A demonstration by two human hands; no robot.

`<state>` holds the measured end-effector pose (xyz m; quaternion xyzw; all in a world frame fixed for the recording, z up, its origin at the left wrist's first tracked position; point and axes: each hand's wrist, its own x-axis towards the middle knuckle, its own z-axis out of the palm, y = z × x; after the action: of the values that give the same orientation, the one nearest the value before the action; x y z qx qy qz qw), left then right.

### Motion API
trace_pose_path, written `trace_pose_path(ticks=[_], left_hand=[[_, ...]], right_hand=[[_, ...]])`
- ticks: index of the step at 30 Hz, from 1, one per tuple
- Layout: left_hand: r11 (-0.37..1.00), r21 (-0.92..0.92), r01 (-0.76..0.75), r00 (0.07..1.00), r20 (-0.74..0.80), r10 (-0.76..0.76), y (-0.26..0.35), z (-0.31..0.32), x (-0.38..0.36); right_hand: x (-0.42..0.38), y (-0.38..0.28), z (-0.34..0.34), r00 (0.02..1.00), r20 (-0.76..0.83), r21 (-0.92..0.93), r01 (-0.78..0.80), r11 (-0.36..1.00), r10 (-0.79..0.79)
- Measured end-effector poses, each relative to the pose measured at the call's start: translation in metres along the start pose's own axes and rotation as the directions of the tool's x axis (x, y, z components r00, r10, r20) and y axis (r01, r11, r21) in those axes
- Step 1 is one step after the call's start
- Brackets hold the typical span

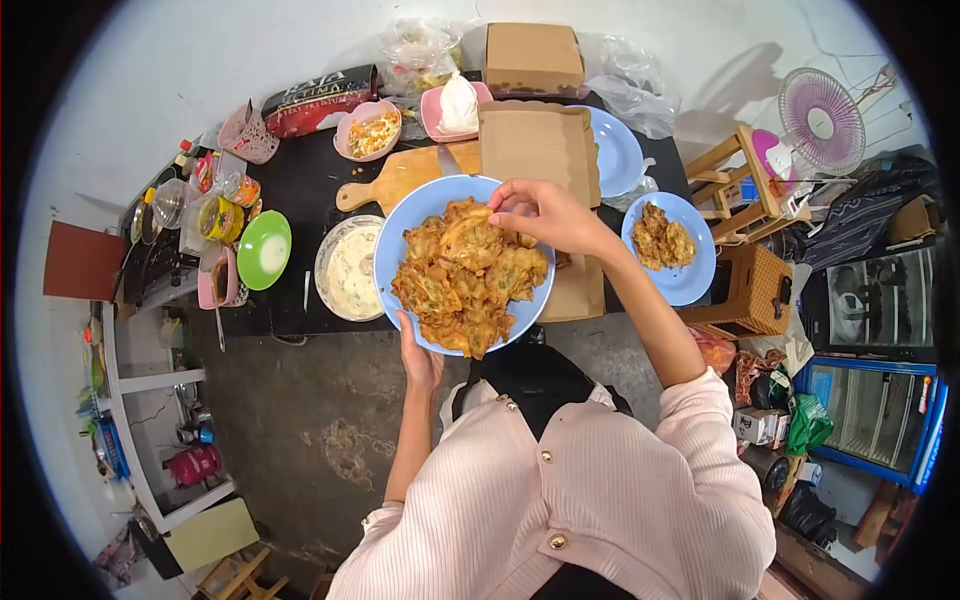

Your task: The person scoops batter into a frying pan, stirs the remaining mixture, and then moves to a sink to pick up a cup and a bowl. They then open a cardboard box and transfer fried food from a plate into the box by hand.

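Observation:
My left hand (420, 355) grips a light blue plate (386, 262) by its lower left edge and holds it up over the table's front edge. Golden-brown fritters (450, 285) are heaped on it. My right hand (545, 213) reaches over the plate's upper right side, its fingers pinched on a fritter at the top of the heap. Behind the plate, an open cardboard box (540, 150) lies partly hidden. A bowl of pale batter (345, 262) stands just left of the plate.
A second blue plate with fritters (692, 222) is at the right. Further back are a wooden cutting board (400, 178) with a knife, a bowl of shredded vegetables (368, 138) and a closed cardboard box (535, 58). A green plate (264, 250) and jars stand left; a fan (822, 120) is far right.

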<state>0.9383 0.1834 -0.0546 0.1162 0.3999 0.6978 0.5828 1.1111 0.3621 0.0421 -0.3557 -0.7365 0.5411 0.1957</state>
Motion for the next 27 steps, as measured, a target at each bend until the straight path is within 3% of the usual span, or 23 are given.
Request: trace_pose_path(ticks=[3,7,10,14,17,20,24,27], left_hand=[[1.000,-0.009,0.013,1.000,0.023,-0.012,0.000,-0.005,0.002],[1.000,-0.017,-0.012,0.999,0.041,0.013,-0.003,-0.008,0.003],[1.000,-0.019,-0.015,1.000,0.002,0.015,-0.001,-0.010,-0.001],[0.999,-0.035,-0.037,0.993,-0.110,0.033,0.007,-0.023,-0.009],[0.995,-0.054,-0.086,0.989,-0.121,0.079,0.016,-0.041,-0.012],[0.990,-0.061,-0.128,0.980,-0.161,0.117,0.023,-0.047,-0.012],[0.984,-0.057,-0.168,0.968,-0.201,0.154,0.028,-0.039,-0.012],[0.982,-0.056,-0.180,0.963,-0.216,0.164,0.029,-0.036,-0.012]], right_hand=[[0.000,-0.003,0.000,0.999,0.051,0.317,-0.004,0.949,-0.013],[-0.006,-0.012,-0.006,0.998,0.045,0.399,-0.049,0.916,0.034],[-0.022,-0.021,-0.021,0.987,-0.142,0.405,-0.013,0.914,0.077],[-0.048,-0.002,-0.047,0.935,-0.349,0.210,0.012,0.978,0.063],[-0.058,0.029,-0.054,0.913,-0.372,-0.142,-0.235,0.961,0.168],[-0.055,0.074,-0.036,0.929,-0.364,-0.353,-0.078,0.932,-0.060],[-0.037,0.100,-0.011,0.948,-0.219,-0.503,0.093,0.859,-0.231],[-0.027,0.117,-0.002,0.962,-0.072,-0.547,0.184,0.817,-0.265]])
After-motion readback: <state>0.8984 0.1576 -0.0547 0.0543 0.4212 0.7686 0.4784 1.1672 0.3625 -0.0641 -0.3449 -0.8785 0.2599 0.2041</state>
